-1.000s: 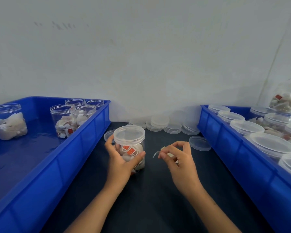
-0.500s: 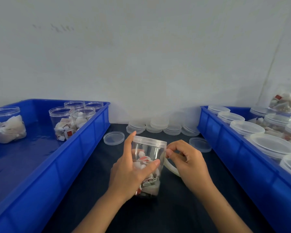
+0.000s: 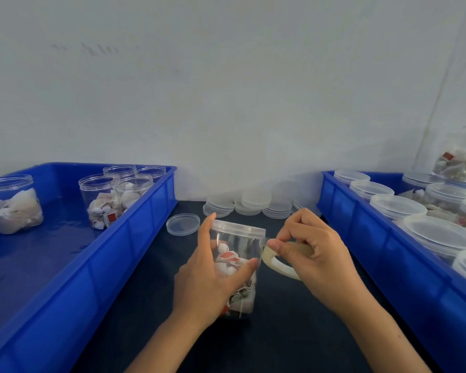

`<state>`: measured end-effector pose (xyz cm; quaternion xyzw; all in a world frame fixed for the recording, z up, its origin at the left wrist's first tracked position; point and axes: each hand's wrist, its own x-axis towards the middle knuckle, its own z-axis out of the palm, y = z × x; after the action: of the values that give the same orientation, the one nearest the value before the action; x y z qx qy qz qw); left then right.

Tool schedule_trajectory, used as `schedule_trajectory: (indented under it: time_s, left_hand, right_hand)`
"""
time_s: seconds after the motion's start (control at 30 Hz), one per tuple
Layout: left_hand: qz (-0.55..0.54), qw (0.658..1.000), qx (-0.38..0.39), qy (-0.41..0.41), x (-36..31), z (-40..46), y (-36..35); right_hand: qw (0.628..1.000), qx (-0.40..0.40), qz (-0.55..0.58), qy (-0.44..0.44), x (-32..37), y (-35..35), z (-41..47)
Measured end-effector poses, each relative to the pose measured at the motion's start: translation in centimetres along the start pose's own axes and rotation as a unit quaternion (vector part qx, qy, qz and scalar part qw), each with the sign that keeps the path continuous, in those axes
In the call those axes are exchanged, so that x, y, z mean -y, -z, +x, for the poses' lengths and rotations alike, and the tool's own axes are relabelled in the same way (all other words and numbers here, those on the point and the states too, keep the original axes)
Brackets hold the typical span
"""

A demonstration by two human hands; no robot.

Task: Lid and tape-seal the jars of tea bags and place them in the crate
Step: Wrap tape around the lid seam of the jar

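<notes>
A clear plastic jar [image 3: 237,254] of tea bags, with its lid [image 3: 238,228] on, is lifted and tilted toward me over the dark table. My left hand [image 3: 207,278] wraps around its left side and body. My right hand [image 3: 312,251] holds a roll of clear tape [image 3: 277,263] against the jar's right side, thumb and forefinger pinching the tape end just under the lid rim. The blue crate on the right [image 3: 366,238] holds several lidded jars [image 3: 397,207]. The blue crate on the left [image 3: 135,238] holds several open jars [image 3: 102,200] of tea bags.
Stacks of spare clear lids [image 3: 253,201] line the wall behind the jar, and one loose lid [image 3: 183,224] lies near the left crate's corner. A white wall closes off the back. The dark table strip [image 3: 280,332] runs between the two crates.
The jar went from standing on the table to being raised and tilted in my left hand. My right hand brought the tape roll to the jar's right side under the lid.
</notes>
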<state>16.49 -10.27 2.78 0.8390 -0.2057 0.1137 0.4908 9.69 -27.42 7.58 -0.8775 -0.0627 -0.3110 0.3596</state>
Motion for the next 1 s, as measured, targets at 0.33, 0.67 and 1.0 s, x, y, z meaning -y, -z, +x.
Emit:
schedule_trajectory:
  time_s: [0.33,0.67,1.0]
  left_hand:
    - [-0.066,0.997,-0.029,-0.037,-1.2,-0.7,-0.4]
    - [-0.102,0.994,-0.027,-0.023,-0.9,-0.6,-0.4]
    - [-0.112,0.992,-0.06,-0.023,-0.9,-0.6,-0.9]
  right_hand:
    - [0.992,-0.063,-0.105,0.009,1.0,-1.7,-0.4]
    - [0.992,-0.07,-0.109,0.002,1.2,-2.0,-0.5]
    - [0.991,-0.077,-0.105,-0.014,1.7,-2.2,-0.6]
